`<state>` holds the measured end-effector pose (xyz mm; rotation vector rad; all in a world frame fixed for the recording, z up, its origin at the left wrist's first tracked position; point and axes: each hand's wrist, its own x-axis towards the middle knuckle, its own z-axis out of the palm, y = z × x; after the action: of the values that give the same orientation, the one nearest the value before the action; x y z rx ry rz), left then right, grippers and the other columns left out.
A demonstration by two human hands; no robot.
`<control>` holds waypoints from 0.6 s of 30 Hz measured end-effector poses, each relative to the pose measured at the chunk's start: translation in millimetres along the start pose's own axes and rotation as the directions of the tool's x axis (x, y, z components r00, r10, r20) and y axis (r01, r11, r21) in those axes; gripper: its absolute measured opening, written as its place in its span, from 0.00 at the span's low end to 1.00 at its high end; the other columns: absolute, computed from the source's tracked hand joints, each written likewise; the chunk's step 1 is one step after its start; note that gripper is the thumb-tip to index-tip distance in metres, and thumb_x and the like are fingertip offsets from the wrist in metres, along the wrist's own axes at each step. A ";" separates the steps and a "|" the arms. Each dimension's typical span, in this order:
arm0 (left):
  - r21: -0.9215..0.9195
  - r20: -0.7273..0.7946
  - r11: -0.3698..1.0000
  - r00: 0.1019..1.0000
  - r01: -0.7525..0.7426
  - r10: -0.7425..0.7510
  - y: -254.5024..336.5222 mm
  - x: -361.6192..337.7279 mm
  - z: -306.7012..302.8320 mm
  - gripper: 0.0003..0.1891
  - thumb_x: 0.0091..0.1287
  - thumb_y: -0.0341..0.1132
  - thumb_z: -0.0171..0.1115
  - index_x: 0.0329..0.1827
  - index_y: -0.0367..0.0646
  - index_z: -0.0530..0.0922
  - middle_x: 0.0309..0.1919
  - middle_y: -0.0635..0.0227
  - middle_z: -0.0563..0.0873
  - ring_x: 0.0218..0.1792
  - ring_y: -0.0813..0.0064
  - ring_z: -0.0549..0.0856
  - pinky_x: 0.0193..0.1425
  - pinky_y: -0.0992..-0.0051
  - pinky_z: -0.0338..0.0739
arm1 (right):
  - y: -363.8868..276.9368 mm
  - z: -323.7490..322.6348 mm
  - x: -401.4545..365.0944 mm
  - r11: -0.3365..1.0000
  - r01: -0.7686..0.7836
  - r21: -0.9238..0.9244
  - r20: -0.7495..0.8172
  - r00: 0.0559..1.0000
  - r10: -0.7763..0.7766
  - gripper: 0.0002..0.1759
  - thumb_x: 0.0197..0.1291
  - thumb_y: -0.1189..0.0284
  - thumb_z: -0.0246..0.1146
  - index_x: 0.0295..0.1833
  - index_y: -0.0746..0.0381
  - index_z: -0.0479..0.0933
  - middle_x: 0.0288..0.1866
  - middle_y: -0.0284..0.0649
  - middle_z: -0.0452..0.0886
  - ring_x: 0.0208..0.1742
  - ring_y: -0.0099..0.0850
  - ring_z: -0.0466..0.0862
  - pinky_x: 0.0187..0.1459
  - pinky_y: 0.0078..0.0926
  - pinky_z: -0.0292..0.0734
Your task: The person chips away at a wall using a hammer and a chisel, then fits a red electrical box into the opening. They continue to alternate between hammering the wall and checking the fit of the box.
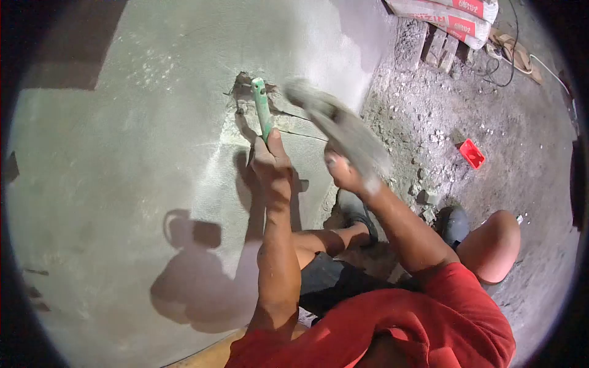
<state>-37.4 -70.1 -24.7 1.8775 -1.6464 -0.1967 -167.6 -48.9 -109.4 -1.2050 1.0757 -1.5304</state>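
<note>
My left hand (272, 164) is wrapped round the lower part of a slim green bar (262, 105). Small dark holes show near the bar's upper end, which lies over a rough, broken-out hollow (243, 86) in the grey wall. Cracks run from the hollow to the right. To the right of the bar, my right hand (343, 173) is closed on a dusty grey hammer (350, 132), smeared by motion. The hammer's narrow dark end is near the hollow, apart from the bar. Its handle is mostly hidden.
Grey plaster wall (141, 135) fills the left. Rubble and dust cover the floor (515, 141) at right, where a small red box (472, 154) lies. Printed sacks (451, 18) rest on wooden pallet boards (438, 49) at the top right, near a dark cable (514, 43).
</note>
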 end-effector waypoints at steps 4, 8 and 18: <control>0.096 -0.076 0.993 0.994 -0.072 0.079 -9.7 1.1 12.3 0.28 0.78 0.51 0.49 0.42 0.28 0.77 0.26 0.48 0.79 0.27 0.52 0.78 0.35 0.61 0.73 | 25.7 16.7 23.6 0.995 0.066 -0.073 0.050 0.997 -0.063 0.20 0.64 0.62 0.62 0.51 0.68 0.79 0.40 0.56 0.85 0.40 0.54 0.84 0.45 0.43 0.80; -0.015 -0.054 1.000 0.999 -0.003 0.002 -0.5 -14.9 -0.3 0.26 0.77 0.52 0.53 0.38 0.32 0.76 0.22 0.57 0.78 0.23 0.61 0.79 0.30 0.62 0.74 | 24.0 -12.3 38.9 0.979 -0.202 -0.016 -0.046 0.978 0.201 0.22 0.65 0.58 0.61 0.39 0.70 0.78 0.24 0.56 0.80 0.27 0.47 0.82 0.35 0.41 0.77; -0.021 0.115 0.989 0.983 0.147 -0.143 3.0 -37.4 -0.4 0.23 0.76 0.51 0.55 0.43 0.34 0.77 0.28 0.43 0.81 0.32 0.41 0.82 0.36 0.53 0.73 | 8.8 -63.5 -6.7 0.875 -0.368 0.315 0.034 0.926 0.376 0.26 0.72 0.49 0.55 0.32 0.61 0.70 0.17 0.32 0.70 0.16 0.22 0.68 0.19 0.26 0.65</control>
<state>-47.6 -35.0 -33.4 1.9973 -1.5708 -0.3924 -228.0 -37.8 -129.1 -0.7079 0.9681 -1.3536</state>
